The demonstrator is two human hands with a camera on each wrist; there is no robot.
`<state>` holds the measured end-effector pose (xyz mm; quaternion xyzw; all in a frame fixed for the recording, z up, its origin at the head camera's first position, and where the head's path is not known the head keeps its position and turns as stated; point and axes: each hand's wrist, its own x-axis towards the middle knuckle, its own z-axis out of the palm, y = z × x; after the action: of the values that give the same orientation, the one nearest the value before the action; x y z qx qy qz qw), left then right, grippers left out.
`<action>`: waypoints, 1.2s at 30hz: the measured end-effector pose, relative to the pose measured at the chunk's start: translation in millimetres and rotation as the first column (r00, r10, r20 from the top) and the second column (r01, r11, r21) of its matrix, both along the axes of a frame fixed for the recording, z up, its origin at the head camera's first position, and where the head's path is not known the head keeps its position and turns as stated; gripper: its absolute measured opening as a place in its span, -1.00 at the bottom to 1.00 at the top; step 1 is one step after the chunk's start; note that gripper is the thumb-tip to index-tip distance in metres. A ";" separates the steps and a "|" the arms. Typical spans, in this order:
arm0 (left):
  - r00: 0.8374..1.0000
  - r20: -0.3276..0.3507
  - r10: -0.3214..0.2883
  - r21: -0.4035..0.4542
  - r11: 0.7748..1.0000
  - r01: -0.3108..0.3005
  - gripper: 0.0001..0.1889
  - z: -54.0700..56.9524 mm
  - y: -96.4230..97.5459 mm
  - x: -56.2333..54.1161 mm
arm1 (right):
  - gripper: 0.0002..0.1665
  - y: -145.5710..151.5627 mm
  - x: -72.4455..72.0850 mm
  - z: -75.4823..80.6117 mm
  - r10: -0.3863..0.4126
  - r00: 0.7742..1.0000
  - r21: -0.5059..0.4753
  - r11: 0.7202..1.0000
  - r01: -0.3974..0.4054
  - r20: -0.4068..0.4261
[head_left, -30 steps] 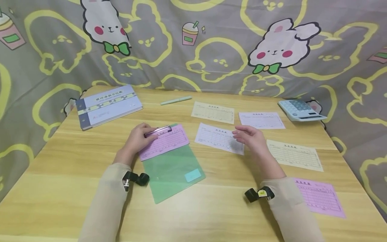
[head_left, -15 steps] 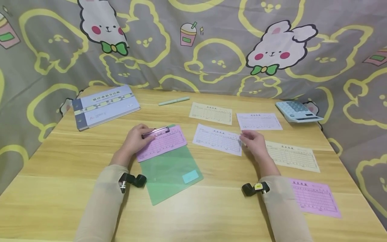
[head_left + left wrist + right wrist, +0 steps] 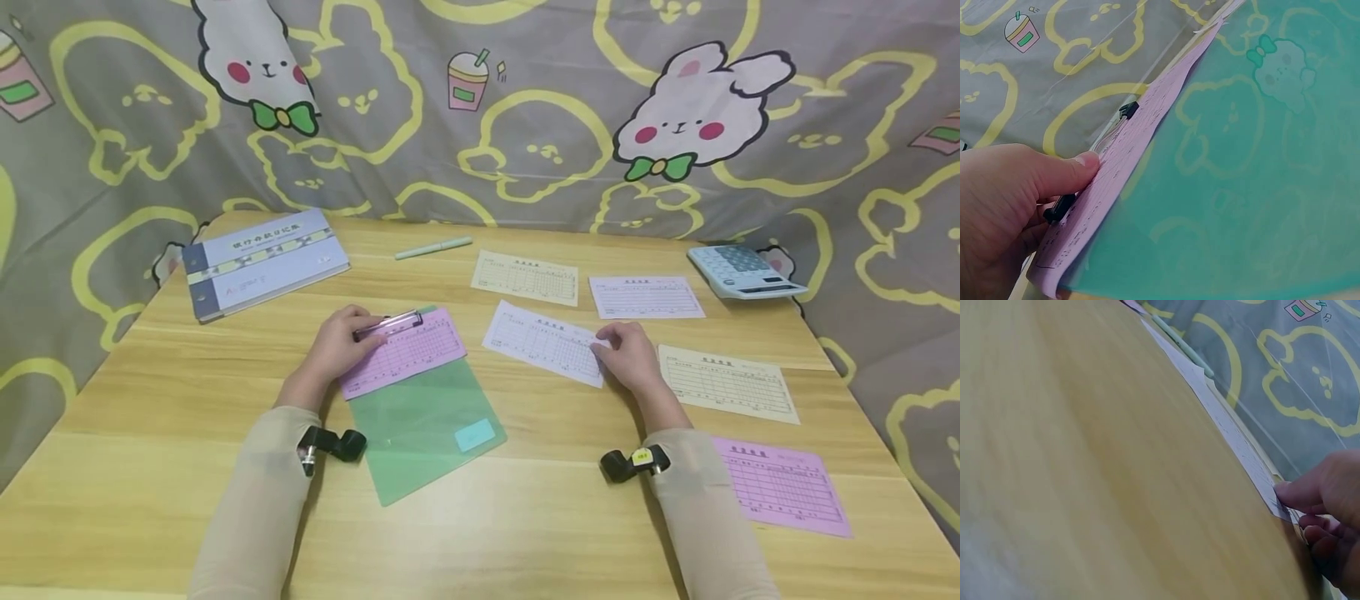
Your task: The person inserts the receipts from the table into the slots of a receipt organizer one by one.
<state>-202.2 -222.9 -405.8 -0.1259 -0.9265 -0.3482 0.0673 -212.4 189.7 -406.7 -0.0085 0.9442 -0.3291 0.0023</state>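
My left hand (image 3: 337,343) grips the top end of a green clipboard (image 3: 423,433), its thumb on the clip (image 3: 392,324). Under that clip lies a pink form slip (image 3: 420,354). The left wrist view shows the thumb on top of the pink slip (image 3: 1119,156), with the fingers partly hidden behind the board. My right hand (image 3: 632,358) pinches the right edge of a white form slip (image 3: 540,340), just right of the clipboard. In the right wrist view the thumb presses on the corner of this white slip (image 3: 1235,440), which shows nearly edge-on.
Behind lie a cream slip (image 3: 525,277) and another white slip (image 3: 647,297). To the right are a second cream slip (image 3: 727,385) and a pink slip (image 3: 783,487). A blue ledger book (image 3: 266,265), a green pen (image 3: 433,248) and a calculator (image 3: 746,272) stand along the back.
My right hand has come down to the white slip's right edge and now pinches it; the slip has turned slightly. The left hand stays on the clipboard.
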 end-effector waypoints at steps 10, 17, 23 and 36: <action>1.000 0.030 0.004 0.015 1.000 -0.004 -0.65 0.9 2.2 -2.0 | -0.65 -0.3 3.9 2.7 0.056 0.997 0.040 0.998 -0.054 -0.048; 1.000 0.009 0.003 0.006 1.000 -0.004 -0.65 2.5 0.9 -2.0 | -0.76 -3.6 2.0 2.6 0.047 0.998 0.001 0.999 -0.047 -0.049; 1.000 0.020 0.005 0.008 1.000 -0.006 -0.64 0.5 -0.6 0.1 | -0.83 -4.1 3.6 -1.0 0.014 0.994 -0.157 0.987 -0.031 -0.106; 0.999 0.046 0.011 0.023 1.000 -0.012 -0.62 0.3 -0.8 -0.7 | -0.41 -2.5 4.7 8.6 -0.030 0.998 -0.149 0.988 0.039 0.064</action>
<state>-202.8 -223.6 -405.4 -0.1117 -0.9243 -0.3616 0.0497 -207.6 187.1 -398.1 0.0179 0.9162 -0.3996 0.0250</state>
